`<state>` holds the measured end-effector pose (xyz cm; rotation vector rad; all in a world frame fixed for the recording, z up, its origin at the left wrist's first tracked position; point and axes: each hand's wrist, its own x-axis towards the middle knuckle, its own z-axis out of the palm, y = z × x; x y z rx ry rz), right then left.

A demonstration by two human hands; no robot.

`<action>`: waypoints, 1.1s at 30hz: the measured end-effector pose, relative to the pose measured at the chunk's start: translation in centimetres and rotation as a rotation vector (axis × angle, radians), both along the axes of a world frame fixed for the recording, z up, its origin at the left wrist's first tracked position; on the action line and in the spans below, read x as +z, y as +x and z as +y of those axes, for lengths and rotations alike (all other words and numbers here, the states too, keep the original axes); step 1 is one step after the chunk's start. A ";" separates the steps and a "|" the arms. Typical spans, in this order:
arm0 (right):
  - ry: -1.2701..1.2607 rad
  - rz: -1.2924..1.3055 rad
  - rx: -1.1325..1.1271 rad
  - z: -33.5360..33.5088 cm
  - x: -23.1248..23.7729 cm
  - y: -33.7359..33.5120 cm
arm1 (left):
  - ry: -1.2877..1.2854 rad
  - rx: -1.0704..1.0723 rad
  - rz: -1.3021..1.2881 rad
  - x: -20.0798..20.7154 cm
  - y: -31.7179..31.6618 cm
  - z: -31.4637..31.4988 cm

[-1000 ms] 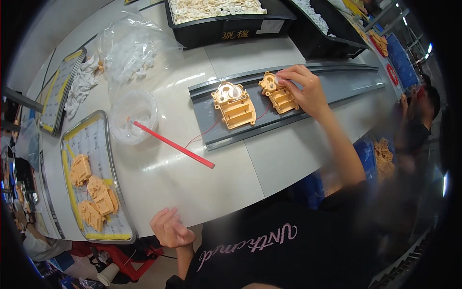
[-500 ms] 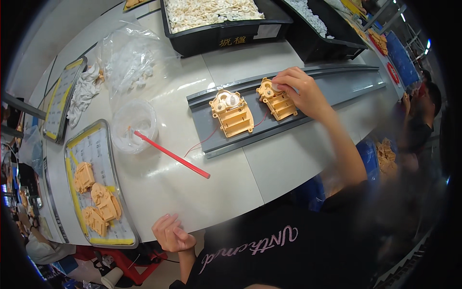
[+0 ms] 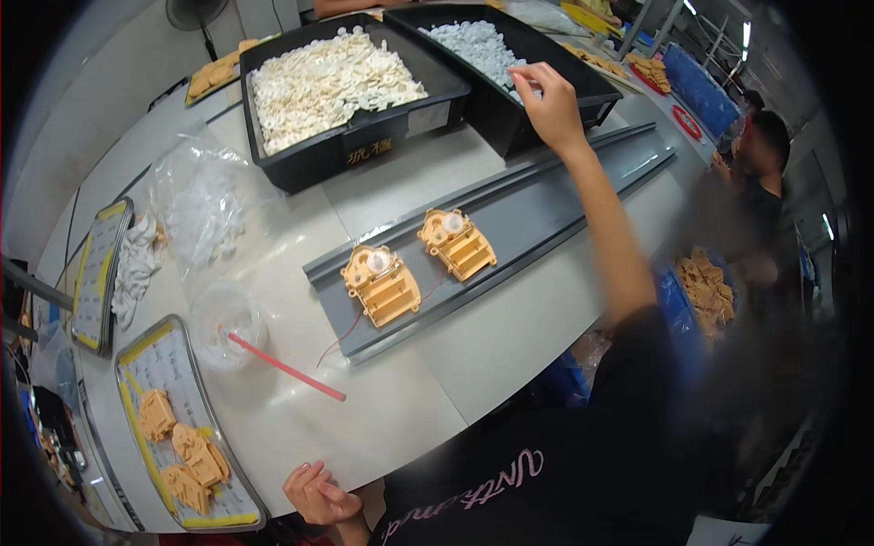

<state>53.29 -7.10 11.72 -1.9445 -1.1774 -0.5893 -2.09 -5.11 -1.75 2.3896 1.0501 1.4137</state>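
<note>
My right hand (image 3: 553, 107) is over the near side of the black bin of small pale blue-grey parts (image 3: 478, 50). Its thumb and fingers are closed in a pinch; what they hold, if anything, cannot be made out. Two orange-yellow plastic gear housings lie on the grey channel-shaped rail. The left housing (image 3: 387, 293) and the right housing (image 3: 468, 256) each carry a round whitish gear, and thin red wire runs beside them. My left hand (image 3: 319, 496) rests at the table's front edge, loosely curled, fingers a little apart and holding nothing.
A black bin of cream-white parts (image 3: 414, 109) stands at the back. A clear plastic bag (image 3: 196, 205), a clear tub (image 3: 214, 346) and a red stick (image 3: 291, 369) lie left of the rail (image 3: 564, 196). Several housings sit in a metal-rimmed tray (image 3: 187, 341). Another person sits far right.
My right hand has left the right housing and moved up and away to the pale blue-grey parts bin. My left hand stays at the table edge. The view has shifted.
</note>
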 end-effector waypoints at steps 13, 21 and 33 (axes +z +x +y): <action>-0.893 0.951 0.164 5.2 -5.1 17.8 | 0.004 0.024 0.014 -0.4 0.1 -0.3; -0.919 0.409 0.219 5.0 -5.0 18.5 | -0.026 0.050 -0.020 -0.5 0.8 0.1; -0.934 0.539 0.332 5.9 -5.6 16.6 | -0.013 0.057 -0.020 -0.3 0.8 -0.2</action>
